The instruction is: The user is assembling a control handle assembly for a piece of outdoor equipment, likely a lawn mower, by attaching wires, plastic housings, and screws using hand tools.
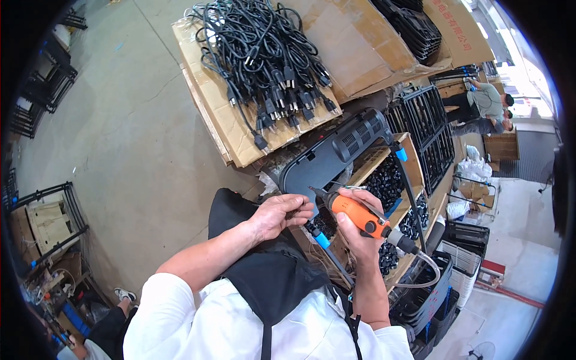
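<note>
Right hand [356,239] is clasping an orange power driver [355,214] (probably stiff, hefty, best held mid-barrel); left hand [277,217], grip impossible to tell.

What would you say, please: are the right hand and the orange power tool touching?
Touching. The head view shows it plainly: the right hand is wrapped around the orange power tool, its fingers against the casing.

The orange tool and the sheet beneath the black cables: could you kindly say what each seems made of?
The orange tool looks like smooth plastic, lightly glossy and evenly coloured, though painted metal is possible. The sheet is likely cardboard, judging by its matte brown surface.
</note>
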A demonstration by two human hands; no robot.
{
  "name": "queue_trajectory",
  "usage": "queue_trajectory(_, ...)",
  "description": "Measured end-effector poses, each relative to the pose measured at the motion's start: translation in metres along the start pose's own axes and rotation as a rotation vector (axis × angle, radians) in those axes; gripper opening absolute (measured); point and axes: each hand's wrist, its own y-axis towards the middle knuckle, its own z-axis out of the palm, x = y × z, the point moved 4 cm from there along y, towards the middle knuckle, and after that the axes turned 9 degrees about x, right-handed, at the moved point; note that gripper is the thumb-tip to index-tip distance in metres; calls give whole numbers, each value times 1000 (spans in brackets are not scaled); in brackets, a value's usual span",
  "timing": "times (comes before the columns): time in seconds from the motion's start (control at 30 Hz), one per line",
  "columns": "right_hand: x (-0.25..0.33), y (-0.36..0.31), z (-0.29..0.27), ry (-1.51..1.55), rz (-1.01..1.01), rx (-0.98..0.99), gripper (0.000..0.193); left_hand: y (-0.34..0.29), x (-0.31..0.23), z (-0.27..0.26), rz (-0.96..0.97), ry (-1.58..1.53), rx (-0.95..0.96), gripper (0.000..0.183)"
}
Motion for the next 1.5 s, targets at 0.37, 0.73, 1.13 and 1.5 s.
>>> queue_trajectory(0.37,-8,3,-19,62,22,-54,52,31,-21,12,73,139,61,28)
queue_trajectory(0.73,-11,17,-14,67,49,-5,52,44,-23,8,-32,-171,-72,20)
queue_trajectory(1.13,-13,35,-4,-61,30,32,52,42,-26,11,-5,-370,-3,19)
queue_trajectory(1.5,-34,70,17,-65,95,-19,51,32,-18,-8,25,-89,-32,26)
